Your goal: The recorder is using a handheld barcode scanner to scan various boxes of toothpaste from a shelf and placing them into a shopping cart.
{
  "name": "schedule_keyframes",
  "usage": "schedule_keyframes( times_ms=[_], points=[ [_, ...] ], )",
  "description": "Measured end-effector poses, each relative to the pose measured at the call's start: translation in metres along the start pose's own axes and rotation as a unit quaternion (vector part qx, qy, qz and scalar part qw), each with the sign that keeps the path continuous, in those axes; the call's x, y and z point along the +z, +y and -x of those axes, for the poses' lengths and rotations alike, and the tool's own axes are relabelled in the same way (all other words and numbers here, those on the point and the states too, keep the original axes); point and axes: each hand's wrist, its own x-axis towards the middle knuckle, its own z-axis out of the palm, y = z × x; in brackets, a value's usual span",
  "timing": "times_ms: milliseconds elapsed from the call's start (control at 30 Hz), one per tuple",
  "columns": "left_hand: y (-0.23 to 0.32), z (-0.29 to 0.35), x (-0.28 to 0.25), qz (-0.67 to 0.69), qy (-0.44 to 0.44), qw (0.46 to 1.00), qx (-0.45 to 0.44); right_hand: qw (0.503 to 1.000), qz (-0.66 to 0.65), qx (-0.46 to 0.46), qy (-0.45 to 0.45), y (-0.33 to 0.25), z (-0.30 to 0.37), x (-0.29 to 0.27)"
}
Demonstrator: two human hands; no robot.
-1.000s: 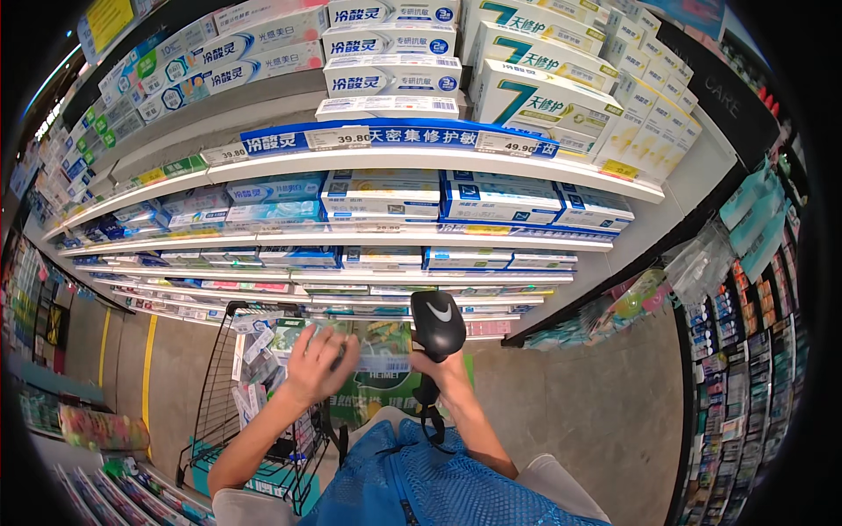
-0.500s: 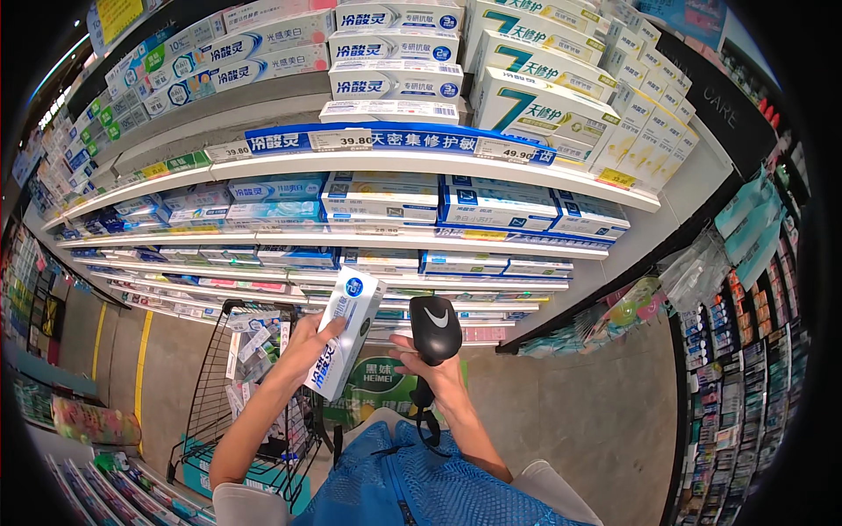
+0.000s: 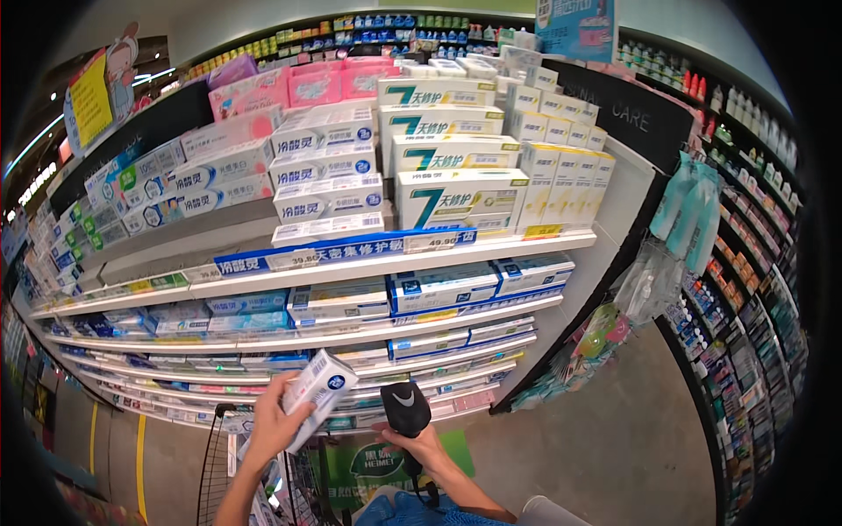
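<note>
My left hand (image 3: pixel 275 422) is closed around a white and blue toothpaste box (image 3: pixel 321 391), tilted with its end turned up and a round blue mark showing. Beside it, a black handheld barcode scanner (image 3: pixel 406 408) sits in my right hand (image 3: pixel 427 449), its head pointing forward toward the shelves. The fingers of that hand wrap the scanner's handle, mostly hidden beneath its head. A black strap hangs below the scanner. The box and scanner are apart. Both hands are in front of the lower shelves.
Shelves (image 3: pixel 421 263) of toothpaste boxes curve across the front, with taller stacks (image 3: pixel 460 197) on top. A wire shopping cart (image 3: pixel 213 469) holding boxes stands at lower left. A green floor mat (image 3: pixel 364 465) lies below my hands. Bagged goods (image 3: pixel 649 272) hang at the shelf's right end.
My view has tilted up, bringing the upper shelves and far wall into sight. The toothpaste box has turned so its end faces up more. Both hands keep their holds.
</note>
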Motion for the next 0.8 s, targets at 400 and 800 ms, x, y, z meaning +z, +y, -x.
schedule_keyframes(
  times_ms=[400, 800],
  points=[
    [0.143, -0.201, -0.054, -0.302, 0.078, 0.874, 0.373, 0.999, -0.008, -0.044, 0.012, -0.008, 0.012, -0.015],
    [0.111, -0.269, -0.018, -0.374, 0.031, 0.875, 0.304, 0.991, -0.057, -0.078, 0.092, -0.010, 0.027, -0.053]
  ],
)
